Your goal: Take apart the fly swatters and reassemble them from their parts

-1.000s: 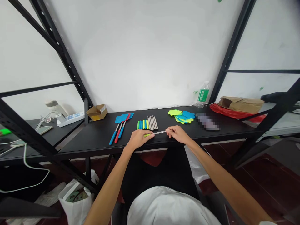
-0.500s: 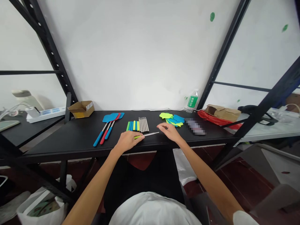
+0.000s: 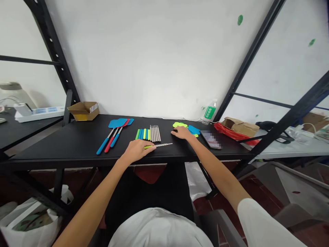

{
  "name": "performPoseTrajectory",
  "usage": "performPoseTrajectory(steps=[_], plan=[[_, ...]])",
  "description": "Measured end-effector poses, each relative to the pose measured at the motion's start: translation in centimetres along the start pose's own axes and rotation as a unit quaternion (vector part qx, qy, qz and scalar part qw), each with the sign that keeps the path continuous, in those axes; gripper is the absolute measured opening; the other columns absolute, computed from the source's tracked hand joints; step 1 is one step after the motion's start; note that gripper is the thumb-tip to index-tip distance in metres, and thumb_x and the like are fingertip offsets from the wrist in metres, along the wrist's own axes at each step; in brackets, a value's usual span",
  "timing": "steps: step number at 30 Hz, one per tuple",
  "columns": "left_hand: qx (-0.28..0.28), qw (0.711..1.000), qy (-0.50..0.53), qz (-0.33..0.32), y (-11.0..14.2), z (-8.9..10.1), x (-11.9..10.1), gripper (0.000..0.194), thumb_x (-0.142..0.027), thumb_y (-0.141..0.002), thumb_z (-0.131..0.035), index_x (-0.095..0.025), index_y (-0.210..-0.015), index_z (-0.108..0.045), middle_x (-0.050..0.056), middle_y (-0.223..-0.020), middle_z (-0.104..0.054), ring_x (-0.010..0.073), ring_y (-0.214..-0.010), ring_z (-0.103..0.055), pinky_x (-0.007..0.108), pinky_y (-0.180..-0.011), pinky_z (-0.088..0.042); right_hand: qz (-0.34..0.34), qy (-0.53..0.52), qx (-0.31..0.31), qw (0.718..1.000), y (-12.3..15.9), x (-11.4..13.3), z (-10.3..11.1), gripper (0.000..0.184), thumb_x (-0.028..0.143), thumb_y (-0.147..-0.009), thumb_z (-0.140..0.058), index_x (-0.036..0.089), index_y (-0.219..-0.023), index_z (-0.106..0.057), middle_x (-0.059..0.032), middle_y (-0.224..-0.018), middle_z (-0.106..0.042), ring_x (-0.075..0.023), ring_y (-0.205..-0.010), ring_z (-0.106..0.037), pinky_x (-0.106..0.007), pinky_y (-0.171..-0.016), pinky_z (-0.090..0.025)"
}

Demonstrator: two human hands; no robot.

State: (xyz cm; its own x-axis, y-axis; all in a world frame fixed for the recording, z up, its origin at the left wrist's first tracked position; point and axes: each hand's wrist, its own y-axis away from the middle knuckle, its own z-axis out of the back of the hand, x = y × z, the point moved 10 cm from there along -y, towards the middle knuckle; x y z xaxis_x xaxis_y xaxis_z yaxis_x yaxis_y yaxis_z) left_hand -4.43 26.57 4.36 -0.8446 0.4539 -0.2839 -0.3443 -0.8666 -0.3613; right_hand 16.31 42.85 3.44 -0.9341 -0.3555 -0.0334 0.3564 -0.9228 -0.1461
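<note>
My left hand (image 3: 135, 151) is closed around the yellow-green handle of a thin metal rod (image 3: 163, 144), whose bare end points right above the front of the black table. Over a pile of flat yellow-green pieces (image 3: 180, 124) and blue pieces (image 3: 194, 130) is my right hand (image 3: 182, 132), fingers stretched out; it hides part of the pile, and contact is unclear. Between the hands and the wall lie several coloured handle grips (image 3: 143, 134) in a row, beside several silver rods (image 3: 155, 133). Further left rest assembled fly swatters (image 3: 117, 123) with blue and red heads.
An open cardboard box (image 3: 84, 111) stands at the table's back left. On the right are a phone (image 3: 211, 140), a water bottle (image 3: 210, 112) and brown packaging (image 3: 241, 127) on a red bag (image 3: 230, 133). Black metal uprights (image 3: 246, 65) frame both sides.
My right hand has let go of the rod's tip and moved away to the pile of flat pieces. My left hand keeps its hold on the handle. The view has shifted right.
</note>
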Motion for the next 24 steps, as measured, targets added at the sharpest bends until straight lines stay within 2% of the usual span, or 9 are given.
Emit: performPoseTrajectory(steps=[4,6,8,11,14,18,24], plan=[[-0.001,1.000,0.014,-0.008,0.0,0.0,-0.1,0.046,-0.063,-0.095,-0.039,-0.035,-0.098,-0.077,-0.004,-0.099,-0.077,0.0226,-0.091,-0.069,0.025,-0.065,-0.038,0.014,0.026,0.002,1.000,0.3,0.8,0.1,0.049,0.053,-0.096,-0.044,0.014,-0.110,-0.071,-0.0173,-0.114,-0.069,-0.0329,-0.113,-0.059,-0.041,-0.095,-0.043],[-0.002,1.000,0.011,-0.013,-0.1,0.0,-0.1,0.047,-0.063,-0.096,-0.039,-0.035,-0.097,-0.076,-0.004,-0.099,-0.077,0.0219,-0.091,-0.069,0.025,-0.064,-0.037,0.013,0.033,-0.003,0.999,0.4,0.9,0.3,0.048,0.051,-0.097,-0.044,0.013,-0.112,-0.069,-0.0180,-0.115,-0.069,-0.0327,-0.113,-0.058,-0.041,-0.096,-0.042],[-0.003,1.000,0.008,-0.017,0.0,0.0,-0.2,0.047,-0.062,-0.096,-0.038,-0.035,-0.097,-0.076,-0.004,-0.098,-0.077,0.0215,-0.090,-0.069,0.025,-0.063,-0.037,0.010,0.036,-0.019,0.999,0.5,0.7,0.7,0.047,0.048,-0.098,-0.044,0.014,-0.123,-0.063,-0.0171,-0.124,-0.065,-0.0317,-0.118,-0.056,-0.040,-0.098,-0.041],[-0.005,1.000,0.007,-0.018,0.0,0.1,-0.3,0.048,-0.062,-0.096,-0.038,-0.034,-0.095,-0.077,-0.003,-0.096,-0.077,0.0215,-0.089,-0.068,0.025,-0.062,-0.036,-0.016,0.039,-0.050,0.998,0.2,-0.4,1.2,0.052,0.042,-0.099,-0.043,0.015,-0.144,-0.046,-0.0171,-0.141,-0.054,-0.0322,-0.129,-0.048,-0.041,-0.103,-0.038],[-0.006,1.000,0.010,-0.015,0.1,0.1,-0.2,0.048,-0.061,-0.096,-0.038,-0.033,-0.094,-0.077,-0.001,-0.091,-0.077,0.0218,-0.086,-0.068,0.025,-0.062,-0.036,-0.053,0.044,-0.034,0.997,-0.4,-1.8,0.7,0.063,0.044,-0.097,-0.045,0.014,-0.151,-0.034,-0.0189,-0.145,-0.051,-0.0338,-0.132,-0.046,-0.042,-0.103,-0.039],[-0.008,1.000,0.013,-0.020,0.1,0.1,-0.3,0.047,-0.061,-0.096,-0.039,-0.033,-0.094,-0.077,-0.001,-0.092,-0.077,0.0215,-0.086,-0.068,0.025,-0.062,-0.036,-0.058,0.049,0.009,0.997,-1.3,-2.2,-0.3,0.056,0.045,-0.099,-0.042,0.015,-0.145,-0.044,-0.0179,-0.132,-0.062,-0.0320,-0.120,-0.058,-0.040,-0.094,-0.045],[-0.007,1.000,0.020,-0.018,0.1,0.1,-0.3,0.047,-0.061,-0.096,-0.039,-0.033,-0.095,-0.077,-0.001,-0.091,-0.076,0.0210,-0.086,-0.068,0.025,-0.064,-0.037,-0.037,0.078,0.018,0.996,-1.9,-0.3,0.4,0.046,0.044,-0.100,-0.040,0.013,-0.127,-0.059,-0.0205,-0.120,-0.067,-0.0330,-0.113,-0.063,-0.040,-0.089,-0.047]])
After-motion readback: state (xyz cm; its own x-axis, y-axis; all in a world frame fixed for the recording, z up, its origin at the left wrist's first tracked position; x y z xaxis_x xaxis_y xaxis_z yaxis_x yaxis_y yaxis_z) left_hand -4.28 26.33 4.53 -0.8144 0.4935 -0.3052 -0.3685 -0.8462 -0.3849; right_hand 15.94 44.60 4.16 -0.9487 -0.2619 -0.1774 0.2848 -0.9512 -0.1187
